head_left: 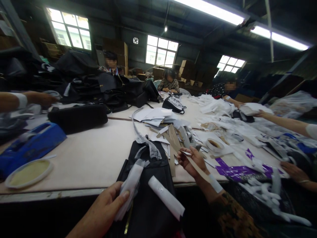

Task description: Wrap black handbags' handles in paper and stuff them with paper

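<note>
A black bag (pixel 146 211) leans against the table's near edge in front of me. My left hand (pixel 106 206) is closed around a white foam-wrapped piece (pixel 131 186) with clear plastic at its upper end, over the bag's left side. A second white foam-wrapped piece (pixel 166 197) lies slanted across the bag. A plastic-wrapped strap (pixel 151 148) runs over the bag's top and back across the table. To the right of the bag, my right hand (pixel 193 162) pinches a narrow tan cardboard strip (pixel 199 170) by its upper end; the strip hangs down across my wrist.
Cardboard strips (pixel 174 138), white sheets (pixel 153 115) and a tape roll (pixel 214 144) lie beyond the bag. At left are a blue tape dispenser (pixel 34 145), a round lid (pixel 29 173) and a black pouch (pixel 78 118). Black bags are piled behind. Co-workers' hands reach in from both sides.
</note>
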### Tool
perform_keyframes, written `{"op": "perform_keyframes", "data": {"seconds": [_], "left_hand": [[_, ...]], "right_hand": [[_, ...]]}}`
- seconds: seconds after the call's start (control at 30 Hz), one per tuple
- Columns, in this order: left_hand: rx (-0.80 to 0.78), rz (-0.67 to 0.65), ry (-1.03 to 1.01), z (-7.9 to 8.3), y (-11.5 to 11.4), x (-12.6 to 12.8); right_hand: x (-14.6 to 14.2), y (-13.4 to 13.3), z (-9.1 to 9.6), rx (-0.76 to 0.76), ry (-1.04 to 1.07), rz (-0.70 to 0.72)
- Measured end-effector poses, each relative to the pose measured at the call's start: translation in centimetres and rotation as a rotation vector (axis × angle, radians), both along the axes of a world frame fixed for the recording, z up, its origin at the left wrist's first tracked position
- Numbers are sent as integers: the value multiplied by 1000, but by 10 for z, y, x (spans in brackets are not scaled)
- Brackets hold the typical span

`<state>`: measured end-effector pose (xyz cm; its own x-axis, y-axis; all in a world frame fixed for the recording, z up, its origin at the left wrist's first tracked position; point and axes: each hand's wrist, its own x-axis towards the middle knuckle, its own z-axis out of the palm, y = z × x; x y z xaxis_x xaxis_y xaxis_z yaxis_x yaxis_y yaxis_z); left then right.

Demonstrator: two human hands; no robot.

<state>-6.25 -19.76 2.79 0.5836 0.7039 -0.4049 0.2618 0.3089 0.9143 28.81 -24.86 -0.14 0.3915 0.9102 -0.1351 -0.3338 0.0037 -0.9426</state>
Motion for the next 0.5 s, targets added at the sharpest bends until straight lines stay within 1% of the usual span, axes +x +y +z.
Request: {"op": "perform_keyframes", "data": {"seconds": [0.07,0.13,0.2,0.27,0.33,0.43,0.5], "left_hand": [[-3,25,-25,1,-1,0],[-25,44,-56,0,-3,0],[-64,52,-93,-1,-4,-1],[-115,59,-143,-3,-5,-1],[-165,82,-199,-4,-5,-2],[-220,130,-258,-8,-3,-5],[-241,156,-288,-10,-3,-6]], "right_hand": [[-6,-1,13,-7,30,28],[-17,-1,30,-8,40,87],[-34,-2,47,-17,3,172],[-55,-4,60,-67,-60,267],[-78,-5,68,-150,-141,370],[-110,-8,71,-276,-311,544],[-127,-8,73,-309,-466,656]]}}
